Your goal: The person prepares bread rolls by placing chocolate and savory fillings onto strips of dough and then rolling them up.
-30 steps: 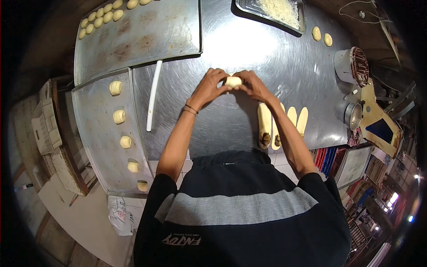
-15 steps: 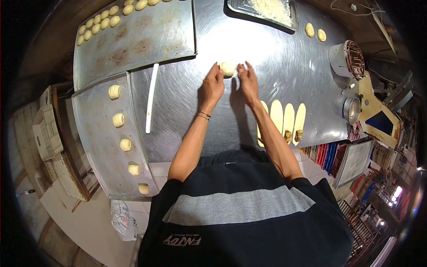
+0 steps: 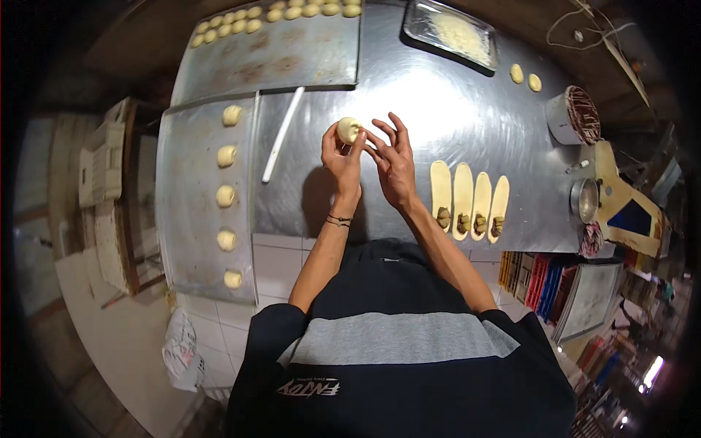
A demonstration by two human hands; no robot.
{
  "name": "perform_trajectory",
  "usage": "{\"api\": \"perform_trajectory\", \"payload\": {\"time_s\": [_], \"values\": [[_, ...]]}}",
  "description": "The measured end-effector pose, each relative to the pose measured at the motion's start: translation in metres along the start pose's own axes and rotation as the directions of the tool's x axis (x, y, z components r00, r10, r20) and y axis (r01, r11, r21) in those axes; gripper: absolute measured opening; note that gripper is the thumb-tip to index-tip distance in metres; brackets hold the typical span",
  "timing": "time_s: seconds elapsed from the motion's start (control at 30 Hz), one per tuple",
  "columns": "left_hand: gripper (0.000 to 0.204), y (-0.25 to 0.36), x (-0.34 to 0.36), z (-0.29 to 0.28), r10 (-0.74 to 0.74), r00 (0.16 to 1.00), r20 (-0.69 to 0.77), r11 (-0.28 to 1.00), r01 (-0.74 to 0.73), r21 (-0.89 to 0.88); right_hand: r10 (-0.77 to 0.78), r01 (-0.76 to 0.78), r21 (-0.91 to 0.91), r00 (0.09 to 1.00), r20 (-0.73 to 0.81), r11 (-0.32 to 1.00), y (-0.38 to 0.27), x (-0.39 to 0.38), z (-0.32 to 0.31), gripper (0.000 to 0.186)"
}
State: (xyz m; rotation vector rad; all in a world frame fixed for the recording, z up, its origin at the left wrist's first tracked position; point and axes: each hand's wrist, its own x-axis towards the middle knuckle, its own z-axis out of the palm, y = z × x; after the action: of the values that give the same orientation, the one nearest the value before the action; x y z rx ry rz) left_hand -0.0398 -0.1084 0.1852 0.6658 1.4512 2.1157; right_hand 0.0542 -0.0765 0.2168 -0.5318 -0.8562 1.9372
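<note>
Above the metal table, my left hand (image 3: 340, 164) is closed around a rolled piece of dough (image 3: 347, 131), tilted so that one end faces right. My right hand (image 3: 395, 162) is beside it, with fingertips touching that end and the other fingers spread apart. To the right, several long flat dough strips (image 3: 462, 191) lie side by side, each with a lump of brown filling (image 3: 480, 223) at its near end. A white rolling stick (image 3: 283, 134) rests on the table left of my hands.
On the left, a metal tray (image 3: 191, 197) holds several rolled doughs in a column; behind it another tray (image 3: 310, 71) carries round dough balls. A tray of pale shreds (image 3: 412, 35), two dough balls (image 3: 526, 77), a brown-smeared tub (image 3: 558, 120) and a metal bowl (image 3: 584, 201) stand to the right.
The rolled dough has been lifted and turned in my left hand, drawn nearer to me. My right hand has come to its end. The view has shifted, uncovering the dough strips.
</note>
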Motion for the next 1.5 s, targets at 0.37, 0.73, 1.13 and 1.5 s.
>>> {"api": "perform_trajectory", "payload": {"time_s": [0.37, 0.73, 1.13, 1.5], "values": [[0.044, 0.056, -0.063, -0.14, -0.095, 0.916, -0.39, 0.995, 0.1, -0.009, 0.201, 0.006, -0.593, 0.938, 0.282, 0.805, 0.03, 0.016, -0.042, 0.043], [0.041, 0.033, -0.096, -0.194, -0.241, 0.806, -0.541, 0.964, 0.265, -0.035, 0.338, 0.123, -0.991, 0.931, 0.136, 0.059, 0.045, -0.034, -0.176, 0.063], [0.048, 0.069, 0.089, -0.192, 0.156, 0.949, -0.275, 0.981, -0.115, 0.16, 0.271, -0.056, -0.841, 0.933, -0.236, -0.537, 0.058, -0.069, -0.22, 0.096], [0.075, -0.007, 0.132, -0.221, 0.239, 0.965, -0.104, 0.111, 0.079, 0.991, 0.215, -0.111, -0.854, 0.944, -0.25, -0.508, 0.014, -0.124, -0.216, 0.086]]}}
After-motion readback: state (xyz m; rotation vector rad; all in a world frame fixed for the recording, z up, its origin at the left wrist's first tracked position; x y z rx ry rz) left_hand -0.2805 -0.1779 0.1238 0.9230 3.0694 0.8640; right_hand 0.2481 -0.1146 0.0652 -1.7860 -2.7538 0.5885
